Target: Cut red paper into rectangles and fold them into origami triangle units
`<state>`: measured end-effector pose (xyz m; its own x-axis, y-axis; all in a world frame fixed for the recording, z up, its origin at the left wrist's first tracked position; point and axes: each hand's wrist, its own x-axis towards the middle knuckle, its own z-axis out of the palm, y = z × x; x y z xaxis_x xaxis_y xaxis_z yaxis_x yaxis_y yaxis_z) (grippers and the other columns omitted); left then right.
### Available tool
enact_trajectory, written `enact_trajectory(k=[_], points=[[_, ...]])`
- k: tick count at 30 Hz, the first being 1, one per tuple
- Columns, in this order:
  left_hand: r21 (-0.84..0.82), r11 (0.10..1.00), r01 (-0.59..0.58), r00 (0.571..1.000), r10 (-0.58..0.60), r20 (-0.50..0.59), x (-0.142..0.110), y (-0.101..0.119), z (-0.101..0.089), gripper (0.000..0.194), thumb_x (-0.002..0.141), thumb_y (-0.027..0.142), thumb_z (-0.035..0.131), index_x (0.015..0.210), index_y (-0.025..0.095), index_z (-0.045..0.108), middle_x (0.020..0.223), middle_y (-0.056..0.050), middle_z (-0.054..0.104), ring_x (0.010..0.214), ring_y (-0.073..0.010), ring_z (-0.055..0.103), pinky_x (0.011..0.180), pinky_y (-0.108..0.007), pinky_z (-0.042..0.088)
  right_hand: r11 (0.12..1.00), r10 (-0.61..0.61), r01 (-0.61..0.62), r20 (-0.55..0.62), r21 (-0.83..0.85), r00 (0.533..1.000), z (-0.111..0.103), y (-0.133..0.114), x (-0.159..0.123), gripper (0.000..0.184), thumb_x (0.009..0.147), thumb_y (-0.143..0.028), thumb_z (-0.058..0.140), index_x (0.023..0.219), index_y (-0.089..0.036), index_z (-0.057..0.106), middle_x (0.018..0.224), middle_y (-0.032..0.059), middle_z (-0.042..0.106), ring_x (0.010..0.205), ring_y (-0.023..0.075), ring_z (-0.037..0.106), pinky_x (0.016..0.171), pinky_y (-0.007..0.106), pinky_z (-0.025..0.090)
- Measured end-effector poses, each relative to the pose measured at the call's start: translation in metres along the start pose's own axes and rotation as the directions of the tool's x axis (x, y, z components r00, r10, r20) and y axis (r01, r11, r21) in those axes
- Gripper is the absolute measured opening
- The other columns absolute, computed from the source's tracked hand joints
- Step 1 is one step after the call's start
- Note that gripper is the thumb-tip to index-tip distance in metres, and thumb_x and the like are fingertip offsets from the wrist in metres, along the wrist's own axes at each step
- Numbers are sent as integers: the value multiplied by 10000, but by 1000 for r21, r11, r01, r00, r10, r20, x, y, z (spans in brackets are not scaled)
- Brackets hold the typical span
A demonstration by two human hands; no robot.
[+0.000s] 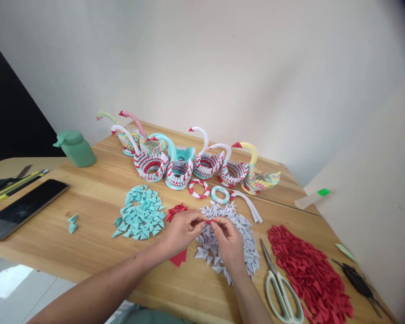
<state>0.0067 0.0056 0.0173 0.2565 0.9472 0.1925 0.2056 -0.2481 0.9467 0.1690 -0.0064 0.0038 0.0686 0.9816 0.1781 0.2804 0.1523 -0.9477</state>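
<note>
Both hands meet over the table's middle, pinching a small folded piece of red paper (209, 221) between them. My left hand (184, 229) grips its left end with thumb and fingers closed. My right hand (228, 238) pinches the other end, above a heap of pale lilac paper triangles (246, 229). Flat red paper sheets (178, 258) lie under my left wrist, partly hidden. Behind that hand sits a small pile of red folded pieces (176, 210). Turquoise paper triangles (143, 213) are heaped to the left.
Several folded-paper swans (178, 173) stand at the back, with a red-white ring (199, 189) and a turquoise-white ring (220, 195) before them. Scissors (280, 288) and a large red paper heap (307, 270) lie right. A phone (23, 207) and green thermos (76, 148) are left.
</note>
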Motion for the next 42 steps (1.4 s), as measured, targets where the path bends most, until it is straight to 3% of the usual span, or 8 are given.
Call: enact_trajectory(k=[5,9,11,14,19,21,27,42], points=[[-177,984,37,999,-40,-18,3,-8,3,141,802,233,573,846,121,645,806,-53,638,737,-144,570,672,-230,430,991,75,-78,36,113,997,2,3,0,175,798,-361,642,822,-189,619,727,4,627,677,152,574,639,252,450],[-472,858,203,979,-171,111,6,-13,5,259,759,358,647,820,115,581,741,-30,613,643,-115,547,615,-224,425,966,122,-140,96,216,988,4,1,0,206,789,-392,653,800,-192,605,704,-1,630,653,147,578,622,249,460],[-528,810,254,967,-199,161,7,-14,5,305,757,407,645,804,117,565,715,-27,617,627,-115,555,617,-229,432,957,135,-163,131,238,982,5,-2,0,225,769,-408,669,789,-193,606,697,3,640,653,155,588,625,256,470],[-492,840,229,973,-183,141,8,-15,2,310,788,434,602,786,129,545,678,-16,606,611,-123,568,610,-237,441,965,116,-156,190,212,975,4,-6,1,243,763,-423,670,803,-189,623,697,9,642,661,162,589,637,261,474],[-244,965,96,994,-80,74,6,-18,1,218,855,344,529,789,139,562,683,-11,596,642,-125,568,619,-229,430,988,89,-114,219,102,972,-2,-6,0,255,827,-428,598,785,-179,634,695,11,624,665,156,566,639,248,449],[-260,961,96,994,-78,81,6,-19,3,224,854,350,530,790,138,560,680,-11,593,634,-123,564,615,-229,428,992,90,-107,216,67,972,-3,-5,0,268,839,-422,584,737,-177,621,672,6,609,654,152,552,637,245,439],[-452,859,243,970,-212,118,9,-14,4,326,780,454,586,761,131,543,632,-2,577,552,-97,519,558,-213,401,986,126,-149,252,75,960,-2,-2,1,288,845,-437,570,782,-169,653,715,32,645,682,165,566,663,261,443],[-365,913,184,983,-163,88,8,-18,-1,228,785,341,598,725,121,607,605,0,573,567,-105,524,573,-214,417,978,156,-194,343,80,926,-5,-1,1,300,853,-419,554,722,-164,643,686,27,649,624,139,551,610,242,440]])
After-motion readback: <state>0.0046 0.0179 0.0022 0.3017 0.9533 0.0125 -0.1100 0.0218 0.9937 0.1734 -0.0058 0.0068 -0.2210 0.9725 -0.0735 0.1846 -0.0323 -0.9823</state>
